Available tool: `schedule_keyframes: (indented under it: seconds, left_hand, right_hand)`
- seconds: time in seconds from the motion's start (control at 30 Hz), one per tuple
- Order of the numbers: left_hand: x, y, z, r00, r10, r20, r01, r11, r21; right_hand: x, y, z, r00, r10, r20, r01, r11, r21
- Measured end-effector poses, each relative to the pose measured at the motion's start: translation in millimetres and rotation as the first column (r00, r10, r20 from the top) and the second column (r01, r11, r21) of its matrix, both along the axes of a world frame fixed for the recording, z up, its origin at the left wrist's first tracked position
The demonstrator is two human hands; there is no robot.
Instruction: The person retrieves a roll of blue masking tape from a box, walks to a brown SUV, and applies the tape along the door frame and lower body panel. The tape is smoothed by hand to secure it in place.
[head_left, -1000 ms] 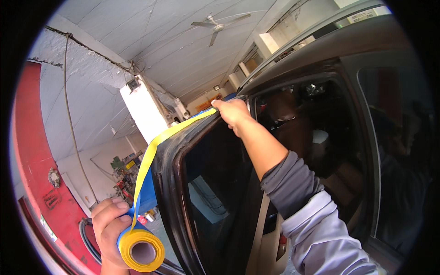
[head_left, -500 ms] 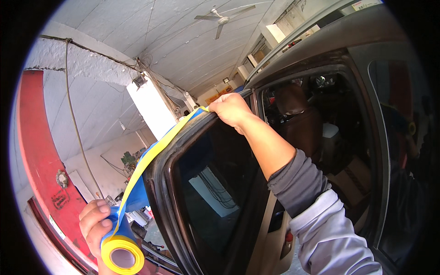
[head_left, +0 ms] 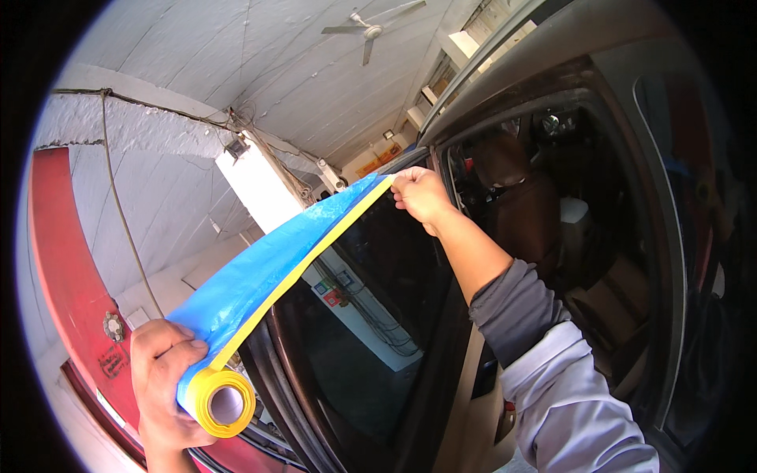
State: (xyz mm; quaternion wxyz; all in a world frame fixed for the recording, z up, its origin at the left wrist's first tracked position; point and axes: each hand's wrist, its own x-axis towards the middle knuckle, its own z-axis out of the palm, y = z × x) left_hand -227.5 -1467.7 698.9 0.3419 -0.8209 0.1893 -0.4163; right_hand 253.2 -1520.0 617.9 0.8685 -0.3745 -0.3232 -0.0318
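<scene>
A roll of masking film (head_left: 203, 404), blue film with a yellow tape edge, is gripped in my left hand (head_left: 168, 378) at lower left. From it a stretch of blue film (head_left: 276, 254) runs taut, up and to the right. My right hand (head_left: 423, 197) pinches the far end of the yellow tape (head_left: 303, 264) between thumb and fingers. That hand is by the top of the opened car door (head_left: 276, 355), near its far upper corner. The stretched strip passes in front of the door's upper frame; whether it touches the frame I cannot tell.
Beyond the door the dark car body (head_left: 520, 87) stands open, with a brown seat (head_left: 524, 189) and a cardboard box (head_left: 611, 303) inside. A red post (head_left: 75, 268) rises at left, and a white pillar (head_left: 260, 185) stands behind the door. Overhead hangs a ceiling fan (head_left: 372, 31).
The strip has turned, so the blue film now shows broadly above the yellow edge. My right hand has shifted right and slightly down; my left hand and the roll have risen a little.
</scene>
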Motion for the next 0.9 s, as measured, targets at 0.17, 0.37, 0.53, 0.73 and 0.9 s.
schedule_keyframes:
  seconds: [0.17,0.37,0.53,0.73,0.9]
  left_hand:
    - [5,-13,6,0.996,0.071,-0.047,-0.073,0.997,-0.025]
    - [13,-21,3,0.988,0.147,-0.04,-0.148,0.988,-0.033]
    - [17,-21,8,0.987,0.147,-0.064,-0.149,0.988,-0.036]
    - [16,-11,11,0.989,0.142,-0.04,-0.145,0.987,-0.067]
    - [14,-7,13,0.987,0.15,-0.06,-0.154,0.986,-0.071]
  right_hand:
    - [17,33,-4,0.988,-0.153,0.018,0.153,0.988,0.02]
    - [34,53,-2,0.969,-0.243,0.04,0.243,0.97,0.015]
    - [34,61,-3,0.956,-0.292,0.023,0.291,0.956,0.024]
    - [18,55,-1,0.991,-0.054,-0.124,0.067,0.992,0.105]
    - [4,47,1,0.967,0.125,-0.221,-0.08,0.976,0.201]
